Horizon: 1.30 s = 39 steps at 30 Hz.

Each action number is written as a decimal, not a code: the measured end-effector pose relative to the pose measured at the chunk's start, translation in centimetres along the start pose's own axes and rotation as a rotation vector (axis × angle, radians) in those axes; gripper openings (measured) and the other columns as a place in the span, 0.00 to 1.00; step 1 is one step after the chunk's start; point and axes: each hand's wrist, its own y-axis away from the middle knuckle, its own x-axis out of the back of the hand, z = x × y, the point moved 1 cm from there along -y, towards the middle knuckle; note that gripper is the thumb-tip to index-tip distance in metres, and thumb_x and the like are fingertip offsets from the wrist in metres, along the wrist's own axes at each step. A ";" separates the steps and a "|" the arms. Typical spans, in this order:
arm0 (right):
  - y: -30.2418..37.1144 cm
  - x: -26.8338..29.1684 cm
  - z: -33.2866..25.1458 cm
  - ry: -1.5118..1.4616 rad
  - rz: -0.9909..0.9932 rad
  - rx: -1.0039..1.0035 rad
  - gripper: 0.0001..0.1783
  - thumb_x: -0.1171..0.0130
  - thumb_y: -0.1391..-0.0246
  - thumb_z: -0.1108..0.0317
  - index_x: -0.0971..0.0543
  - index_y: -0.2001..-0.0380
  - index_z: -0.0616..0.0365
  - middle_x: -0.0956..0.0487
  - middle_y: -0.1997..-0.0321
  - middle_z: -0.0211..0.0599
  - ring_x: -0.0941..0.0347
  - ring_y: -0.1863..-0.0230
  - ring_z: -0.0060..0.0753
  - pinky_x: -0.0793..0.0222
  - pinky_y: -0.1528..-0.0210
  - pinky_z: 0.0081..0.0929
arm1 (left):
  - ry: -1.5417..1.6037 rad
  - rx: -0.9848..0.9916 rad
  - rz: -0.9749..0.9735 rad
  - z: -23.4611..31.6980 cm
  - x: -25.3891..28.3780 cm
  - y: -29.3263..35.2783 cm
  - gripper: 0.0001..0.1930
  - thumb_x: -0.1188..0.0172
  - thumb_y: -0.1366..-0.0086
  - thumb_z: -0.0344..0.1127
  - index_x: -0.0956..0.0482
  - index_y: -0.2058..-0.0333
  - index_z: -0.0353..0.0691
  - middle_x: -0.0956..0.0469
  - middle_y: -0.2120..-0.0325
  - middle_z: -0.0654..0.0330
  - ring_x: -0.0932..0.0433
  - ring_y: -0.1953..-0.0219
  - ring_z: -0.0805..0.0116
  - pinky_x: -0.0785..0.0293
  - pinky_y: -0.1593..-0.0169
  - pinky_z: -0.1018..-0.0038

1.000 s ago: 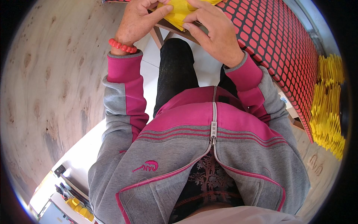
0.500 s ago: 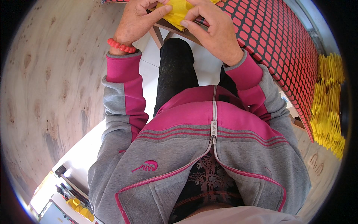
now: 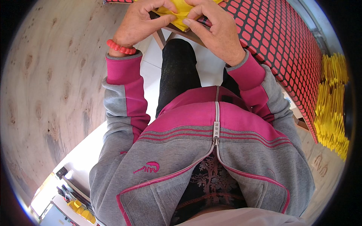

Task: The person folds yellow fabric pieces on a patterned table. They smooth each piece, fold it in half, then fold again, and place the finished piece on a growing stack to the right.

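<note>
At the top edge, both hands are on a thin, folded yellow sheet [image 3: 180, 16]; whether it is cloth or paper I cannot tell. My left hand [image 3: 140, 23], with a red bead bracelet [image 3: 121, 48] at the wrist, is closed on the sheet's left part, thumb and forefinger bent toward each other. My right hand [image 3: 217, 30] pinches its right side between thumb and fingers, close to the left fingertips. The far part of the sheet is cut off by the frame. It lies over the near edge of a table covered in red-and-black patterned cloth [image 3: 264, 35].
The table runs down the right side. At its far right end are several stacked yellow folded pieces [image 3: 332, 109]. Below the hands are my knees in black trousers [image 3: 178, 64], and a wooden table leg [image 3: 159, 38]. Wood-patterned flooring [image 3: 56, 75] spreads on the left.
My left hand has shifted slightly down, its thumb and forefinger now lower on the yellow sheet. My right hand stays nearly in place.
</note>
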 end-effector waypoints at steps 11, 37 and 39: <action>1.1 0.2 -0.3 0.036 0.135 0.163 0.07 0.33 0.46 0.72 0.19 0.64 0.59 0.16 0.50 0.43 0.20 0.50 0.46 0.26 0.49 0.35 | -0.169 -0.043 0.100 1.4 -0.9 -0.1 0.05 0.34 0.39 0.21 0.20 0.66 0.35 0.25 0.70 0.65 0.27 0.67 0.76 0.32 0.65 0.77; 18.0 4.9 9.6 0.584 -0.264 -0.334 0.12 0.31 0.46 0.65 0.22 0.62 0.56 0.19 0.59 0.39 0.21 0.56 0.49 0.25 0.57 0.42 | -0.134 0.056 0.289 -3.6 -0.4 1.0 0.09 0.50 0.26 0.22 0.19 0.58 0.35 0.19 0.60 0.68 0.23 0.53 0.77 0.29 0.44 0.79; 16.6 4.9 7.9 0.569 -0.278 -0.268 0.14 0.30 0.48 0.64 0.23 0.63 0.55 0.22 0.65 0.41 0.22 0.61 0.51 0.27 0.61 0.45 | -0.101 0.002 0.201 -3.5 -0.1 1.1 0.09 0.50 0.26 0.22 0.19 0.57 0.35 0.19 0.59 0.67 0.23 0.53 0.76 0.29 0.45 0.79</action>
